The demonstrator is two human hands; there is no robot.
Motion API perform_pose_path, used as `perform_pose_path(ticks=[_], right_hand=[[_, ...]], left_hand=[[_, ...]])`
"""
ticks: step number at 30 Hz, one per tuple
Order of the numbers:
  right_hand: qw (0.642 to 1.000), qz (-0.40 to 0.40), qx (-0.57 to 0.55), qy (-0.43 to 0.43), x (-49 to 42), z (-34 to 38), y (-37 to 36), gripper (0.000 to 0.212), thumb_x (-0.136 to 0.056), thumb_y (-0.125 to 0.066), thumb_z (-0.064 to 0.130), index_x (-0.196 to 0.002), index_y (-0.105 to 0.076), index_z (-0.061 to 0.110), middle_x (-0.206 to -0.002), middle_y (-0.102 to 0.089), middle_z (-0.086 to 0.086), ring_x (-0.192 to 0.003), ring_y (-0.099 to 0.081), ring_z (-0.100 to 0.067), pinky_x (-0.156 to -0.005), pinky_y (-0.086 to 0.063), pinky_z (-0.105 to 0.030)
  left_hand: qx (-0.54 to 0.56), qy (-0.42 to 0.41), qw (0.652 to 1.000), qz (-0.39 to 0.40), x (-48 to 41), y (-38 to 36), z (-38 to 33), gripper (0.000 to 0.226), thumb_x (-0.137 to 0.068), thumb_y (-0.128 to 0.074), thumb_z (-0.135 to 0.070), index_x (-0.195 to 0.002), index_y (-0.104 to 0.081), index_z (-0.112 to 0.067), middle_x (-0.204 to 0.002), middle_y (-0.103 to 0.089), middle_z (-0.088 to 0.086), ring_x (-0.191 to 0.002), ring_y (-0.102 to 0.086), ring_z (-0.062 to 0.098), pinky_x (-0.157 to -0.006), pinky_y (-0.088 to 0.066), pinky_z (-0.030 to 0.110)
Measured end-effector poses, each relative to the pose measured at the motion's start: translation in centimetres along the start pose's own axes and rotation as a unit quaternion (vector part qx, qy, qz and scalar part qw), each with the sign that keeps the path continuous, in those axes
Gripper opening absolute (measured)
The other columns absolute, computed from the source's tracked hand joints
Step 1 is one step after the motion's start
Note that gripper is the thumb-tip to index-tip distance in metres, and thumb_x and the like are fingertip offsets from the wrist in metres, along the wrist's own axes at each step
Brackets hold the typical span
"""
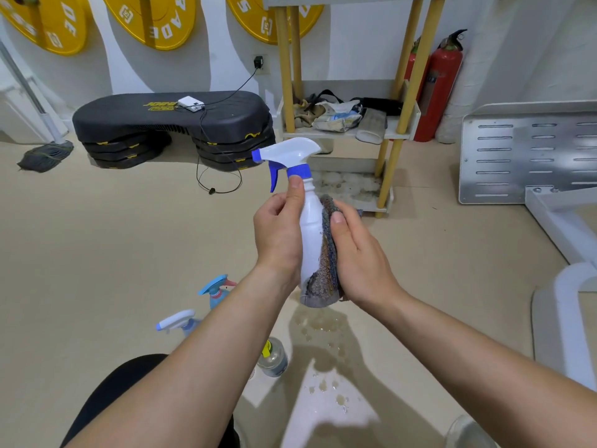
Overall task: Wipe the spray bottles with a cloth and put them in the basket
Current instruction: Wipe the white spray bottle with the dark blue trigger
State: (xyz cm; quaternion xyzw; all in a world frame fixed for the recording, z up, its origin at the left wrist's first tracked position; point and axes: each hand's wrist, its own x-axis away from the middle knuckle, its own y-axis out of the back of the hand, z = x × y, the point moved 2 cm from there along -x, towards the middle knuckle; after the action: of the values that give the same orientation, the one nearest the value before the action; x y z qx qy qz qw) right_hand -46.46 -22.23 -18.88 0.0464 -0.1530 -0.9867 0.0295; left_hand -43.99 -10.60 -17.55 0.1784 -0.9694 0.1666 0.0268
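Lower left of the frame, a white-headed sprayer (177, 321) and a pale-blue-headed sprayer (215, 287) stood on the floor, waiting their turn by my reckoning. No basket showed anywhere, so plenty was left to do. At centre frame, the left hand (278, 236) curled round the white spray bottle (310, 221), thumb up under the blue collar, holding it upright in the air. It was slim, smooth, glossy plastic. Flat against its side lay the cloth (327, 253), coarse grey-brown pile, folded thick. The right hand (358, 257) clamped it there, thumb on top.
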Motion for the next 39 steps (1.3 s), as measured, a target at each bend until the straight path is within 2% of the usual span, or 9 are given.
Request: perform_pose_path(ticks=[5, 10, 13, 18, 21, 29, 33, 35, 39], right_hand=[[0.988, -0.001, -0.046, -0.147, 0.6, -1.5, -0.5, 0.040, -0.108, -0.027, 0.039, -0.114, -0.064, 0.023, -0.115, -0.067, 0.005, -0.113, -0.059, -0.016, -0.100, -0.043, -0.036], [0.902, 0.056, -0.259, -0.340, 1.8, -1.1, -0.7, 0.041, -0.101, -0.043, 0.054, -0.105, -0.066, 0.020, -0.105, -0.075, -0.018, -0.088, -0.074, -0.037, -0.057, -0.056, -0.035], [0.857, 0.103, -0.371, -0.342, 2.0, -0.7, -0.8, 0.047, -0.096, -0.051, 0.059, -0.118, -0.065, 0.020, -0.111, -0.075, -0.016, -0.103, -0.071, -0.042, -0.054, -0.056, -0.032], [0.843, 0.127, -0.409, -0.326, 2.2, -0.6, -0.6, 0.054, -0.095, -0.049, 0.062, -0.124, -0.066, 0.020, -0.108, -0.074, -0.015, -0.115, -0.065, -0.044, -0.052, -0.056, -0.030], [0.845, 0.138, -0.393, -0.336, 2.1, -0.8, -0.5, 0.054, -0.093, -0.049, 0.066, -0.118, -0.069, 0.023, -0.099, -0.074, -0.013, -0.113, -0.065, -0.046, -0.045, -0.054, -0.030], [0.861, 0.198, -0.295, -0.365, 1.9, -3.1, -1.0, 0.049, -0.089, -0.056, 0.068, -0.114, -0.069, 0.028, -0.096, -0.075, -0.010, -0.102, -0.070, -0.045, -0.042, -0.051, -0.029], [0.884, 0.223, -0.224, -0.344, 1.8, -4.4, -2.0, 0.055, -0.093, -0.052, 0.065, -0.118, -0.070, 0.018, -0.100, -0.076, -0.015, -0.090, -0.073, -0.038, -0.057, -0.057, -0.033], [0.916, 0.199, -0.158, -0.311, 1.5, -4.9, -2.5, 0.053, -0.099, -0.054, 0.053, -0.119, -0.064, 0.006, -0.092, -0.074, -0.022, -0.072, -0.073, -0.034, -0.053, -0.056, -0.032], [0.959, 0.144, -0.076, -0.234, 1.2, -5.0, -4.0, 0.019, -0.096, -0.061, 0.009, -0.114, -0.058, 0.008, -0.089, -0.074, -0.018, -0.064, -0.073, -0.023, -0.053, -0.058, -0.030]], left_hand=[[0.019, 0.000, 0.999, -0.029, -1.4, 0.9, -1.1, 0.047, -0.082, -0.067, -0.058, -0.083, -0.060, -0.011, -0.086, -0.059, 0.016, -0.079, -0.057, 0.028, -0.076, -0.047, 0.042], [0.014, -0.007, 1.000, -0.024, -1.2, 1.4, -0.8, 0.039, -0.093, -0.062, -0.055, -0.082, -0.063, -0.017, -0.082, -0.064, 0.009, -0.081, -0.061, 0.027, -0.077, -0.048, 0.042], [-0.015, -0.001, 1.000, 0.006, -0.7, 1.6, -0.5, 0.043, -0.083, -0.063, -0.059, -0.090, -0.068, -0.016, -0.091, -0.066, 0.010, -0.085, -0.063, 0.026, -0.079, -0.050, 0.042], [-0.064, 0.015, 0.996, 0.065, 0.0, 2.1, -1.1, 0.053, -0.083, -0.076, -0.045, -0.123, -0.062, -0.013, -0.104, -0.074, 0.008, -0.089, -0.069, 0.017, -0.082, -0.052, 0.032], [-0.108, -0.037, 0.988, 0.104, 0.1, 2.7, -2.0, 0.041, -0.085, -0.076, -0.034, -0.122, -0.059, -0.030, -0.100, -0.072, 0.003, -0.089, -0.067, 0.013, -0.084, -0.052, 0.031], [-0.112, -0.065, 0.988, 0.080, 1.0, 4.8, -4.2, 0.018, -0.079, -0.082, -0.024, -0.096, -0.074, -0.023, -0.091, -0.075, -0.002, -0.086, -0.067, 0.015, -0.087, -0.058, 0.040], [-0.202, -0.088, 0.974, 0.053, 1.0, 6.7, -4.6, 0.021, -0.079, -0.086, -0.018, -0.089, -0.072, -0.006, -0.072, -0.065, -0.003, -0.066, -0.057, 0.009, -0.064, -0.050, 0.026], [-0.249, -0.086, 0.963, 0.050, 1.0, 7.3, -4.5, 0.027, -0.075, -0.089, -0.021, -0.087, -0.072, -0.004, -0.067, -0.063, -0.004, -0.059, -0.053, 0.006, -0.058, -0.044, 0.020], [-0.350, -0.073, 0.934, 0.027, 0.4, 9.3, -3.5, 0.026, -0.062, -0.092, -0.037, -0.079, -0.078, -0.025, -0.081, -0.073, -0.002, -0.077, -0.065, 0.017, -0.075, -0.056, 0.039]])
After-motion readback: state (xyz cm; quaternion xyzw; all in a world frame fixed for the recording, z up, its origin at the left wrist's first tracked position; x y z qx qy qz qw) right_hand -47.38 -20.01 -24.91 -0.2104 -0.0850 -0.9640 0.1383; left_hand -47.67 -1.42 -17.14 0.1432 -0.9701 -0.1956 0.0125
